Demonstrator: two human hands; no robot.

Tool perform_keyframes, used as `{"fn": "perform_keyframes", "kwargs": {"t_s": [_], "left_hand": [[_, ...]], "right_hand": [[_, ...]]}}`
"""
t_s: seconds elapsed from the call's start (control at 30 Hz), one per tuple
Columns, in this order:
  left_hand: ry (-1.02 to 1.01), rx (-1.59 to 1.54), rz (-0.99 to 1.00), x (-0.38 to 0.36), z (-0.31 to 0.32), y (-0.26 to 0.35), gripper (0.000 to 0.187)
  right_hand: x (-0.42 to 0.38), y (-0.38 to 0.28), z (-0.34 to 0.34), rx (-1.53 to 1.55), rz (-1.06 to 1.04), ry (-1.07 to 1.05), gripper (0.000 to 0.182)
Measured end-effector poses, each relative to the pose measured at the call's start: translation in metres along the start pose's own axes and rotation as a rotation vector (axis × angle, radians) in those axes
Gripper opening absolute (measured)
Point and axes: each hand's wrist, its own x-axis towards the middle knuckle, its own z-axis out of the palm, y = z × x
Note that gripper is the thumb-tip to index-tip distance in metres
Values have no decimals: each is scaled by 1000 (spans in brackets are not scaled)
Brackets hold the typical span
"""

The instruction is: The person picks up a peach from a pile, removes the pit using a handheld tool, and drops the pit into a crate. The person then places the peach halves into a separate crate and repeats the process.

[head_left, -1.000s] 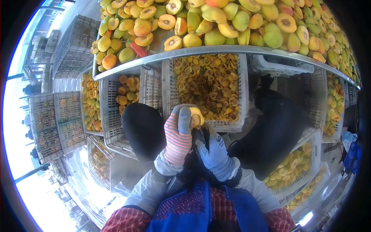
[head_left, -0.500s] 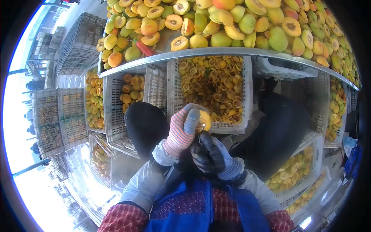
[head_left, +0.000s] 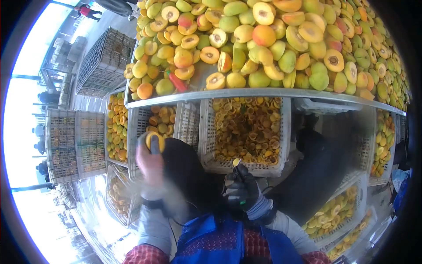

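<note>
My left hand (head_left: 150,162), in a striped glove and blurred by motion, grips a yellow peach half (head_left: 161,143) over the front of the left crate. My right hand (head_left: 244,192), in a dark glove, is closed around a small pitting tool whose handle is mostly hidden. A yellow scrap (head_left: 236,162) sits at the tool's tip. In front of that hand, the middle crate (head_left: 204,132) holds dark yellow pit pieces and trimmings. Peach halves (head_left: 161,119) fill part of the left crate (head_left: 140,118).
A metal-edged table (head_left: 263,93) heaped with halved peaches (head_left: 263,35) spans the front. A red object (head_left: 177,82) with a green end lies among them. Stacked crates (head_left: 103,61) stand at left, and another crate of peaches (head_left: 334,211) is at right. A person (head_left: 89,12) is far back.
My hands were together at the peach half; now they are apart. The left has carried the half leftward to the left crate, while the right stays near the middle. The view has shifted upward.
</note>
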Motion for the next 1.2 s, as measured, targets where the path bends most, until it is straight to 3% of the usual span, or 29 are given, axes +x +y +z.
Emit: {"fn": "perform_keyframes", "kwargs": {"t_s": [0.03, 0.13, 0.2, 0.27, 0.33, 0.43, 0.53, 0.6, 0.67, 0.7, 0.73, 0.8, 0.83, 0.87, 0.93, 1.2], "left_hand": [[-122, 461, -10, 20, -6, -19, 28], [-102, 188, 258, 56, 5, 27, 29], [-280, 66, 163, 73, 32, 86, 31], [-370, 159, 308, 97, 75, 129, 33], [-611, 311, 222, 111, 126, 151, 38], [-768, -106, 238, 121, 142, 144, 44], [-501, -280, 257, 95, 108, 142, 44], [-560, -414, 263, 64, 86, 132, 37], [-796, -842, -62, 17, 70, 133, 31], [-811, -616, 109, 6, 64, 127, 30], [-816, -391, 278, -3, 58, 122, 29], [-878, -808, -167, -39, 56, 116, 33], [-848, -958, -304, -50, 54, 118, 34], [-809, -1105, -443, -59, 53, 120, 34], [-707, -1029, -296, -71, 57, 123, 35], [-462, -995, -240, -94, 46, 126, 39]], "right_hand": [[2, -2, 0, 24, 61, -80, 49], [10, -5, 5, 50, 106, -145, 52], [16, -5, -6, 47, 112, -66, 51], [14, -7, 5, -168, -4, 47, 49], [11, -11, 3, -253, -79, 105, 46], [7, -22, -5, -276, -201, 136, 40], [0, -16, 18, -490, -423, 204, 39], [-12, -10, 49, -707, -561, 186, 42], [-13, 3, 70, -737, -650, 206, 39], [-12, 8, 73, -751, -696, 219, 37], [-6, 9, 66, -1046, -865, 261, 39], [3, 7, 44, -1654, -1183, 333, 42], [-3, 8, 46, -1864, -1166, 385, 43], [-5, 11, 48, -1920, -1142, 425, 43], [-9, 14, 57, -2034, -1097, 503, 44], [-6, 29, 43, -2037, -1330, 385, 47]]}}
